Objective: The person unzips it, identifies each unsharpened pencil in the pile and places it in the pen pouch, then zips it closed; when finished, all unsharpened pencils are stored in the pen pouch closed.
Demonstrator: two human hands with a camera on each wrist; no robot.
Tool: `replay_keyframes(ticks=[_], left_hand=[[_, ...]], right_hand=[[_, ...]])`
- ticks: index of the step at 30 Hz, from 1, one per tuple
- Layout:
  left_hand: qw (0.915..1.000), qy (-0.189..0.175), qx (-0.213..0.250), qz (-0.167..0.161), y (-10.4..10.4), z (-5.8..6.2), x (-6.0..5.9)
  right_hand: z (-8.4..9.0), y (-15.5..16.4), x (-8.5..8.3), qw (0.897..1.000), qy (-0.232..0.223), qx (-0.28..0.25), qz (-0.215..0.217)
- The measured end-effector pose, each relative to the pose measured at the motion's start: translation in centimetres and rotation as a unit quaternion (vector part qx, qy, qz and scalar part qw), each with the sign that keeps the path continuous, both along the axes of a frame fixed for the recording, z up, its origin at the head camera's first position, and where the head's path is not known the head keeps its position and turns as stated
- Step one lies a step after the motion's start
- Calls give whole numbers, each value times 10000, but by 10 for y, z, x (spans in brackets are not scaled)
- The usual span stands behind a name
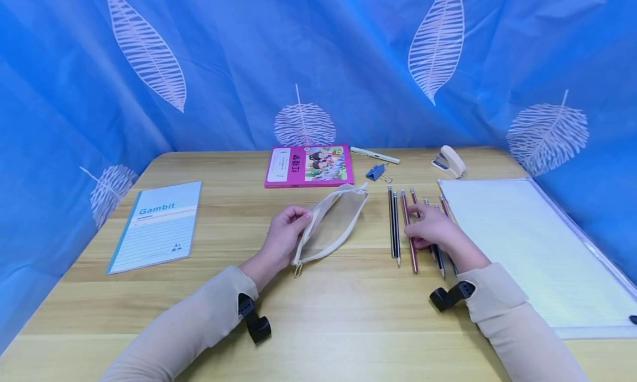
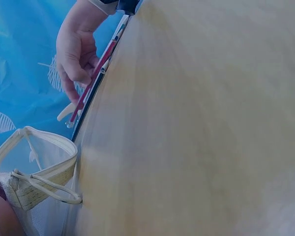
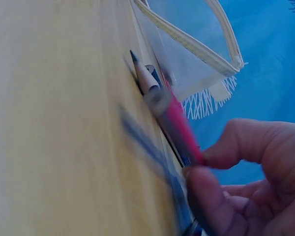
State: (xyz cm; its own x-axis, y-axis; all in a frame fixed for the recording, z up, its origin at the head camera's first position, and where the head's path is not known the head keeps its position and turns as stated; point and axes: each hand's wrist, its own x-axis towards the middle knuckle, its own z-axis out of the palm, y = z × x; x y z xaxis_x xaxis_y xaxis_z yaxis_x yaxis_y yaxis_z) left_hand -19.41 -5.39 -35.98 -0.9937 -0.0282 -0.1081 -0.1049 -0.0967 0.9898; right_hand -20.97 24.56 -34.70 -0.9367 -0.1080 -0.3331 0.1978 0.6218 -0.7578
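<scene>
My left hand (image 1: 285, 231) pinches the left edge of a cream-trimmed translucent zip pouch (image 1: 332, 227), whose mouth gapes wide. A small cord loop (image 2: 56, 189) hangs from the zip end in the left wrist view. Over a row of pencils, my right hand (image 1: 435, 227) pinches a red pencil (image 3: 179, 120) between thumb and finger. This red pencil appears slanted along the table line in the left wrist view. Two dark striped pencils (image 1: 393, 227) lie just left of that hand. Several more pencils (image 1: 439, 260) are partly hidden beneath it.
Behind the pouch lie a pink book (image 1: 278, 174), a pale pen (image 1: 375, 155) and a blue binder clip (image 1: 375, 172). A white stapler (image 1: 450, 162) is at the back right. A large white zip folder (image 1: 537, 255) covers the right side; a notebook (image 1: 159, 227) lies left.
</scene>
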Motion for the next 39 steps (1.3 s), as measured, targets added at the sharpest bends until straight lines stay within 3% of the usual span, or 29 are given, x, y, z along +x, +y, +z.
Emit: replay_keyframes(ticks=[3,6,9,12,15,20,24,28,39], left_hand=[[10000,-22,-7,-2,0,0,0],[10000,-69,19,-12,1,1,1],[10000,-76,28,-32,1,2,1],[10000,-83,4,-41,2,3,1],[10000,-60,-27,-51,3,3,1],[10000,-31,-48,-46,4,4,2],[10000,-15,13,-82,6,5,3],[9999,-22,106,-132,9,5,3],[9991,177,354,-151,18,6,3]], right_hand=[[0,1,3,9964,40,-819,-208],[-1,-5,8,9814,120,-1837,-547],[-2,-18,16,9502,121,-2963,-956],[-2,-37,24,9169,89,-3751,-1359],[-2,-57,29,8942,127,-4151,-1670],[0,-86,29,8735,452,-4443,-1939],[-3,-107,25,8650,621,-4485,-2163],[-7,-124,23,8640,636,-4476,-2216],[-13,-157,27,8802,535,-4320,-1890]])
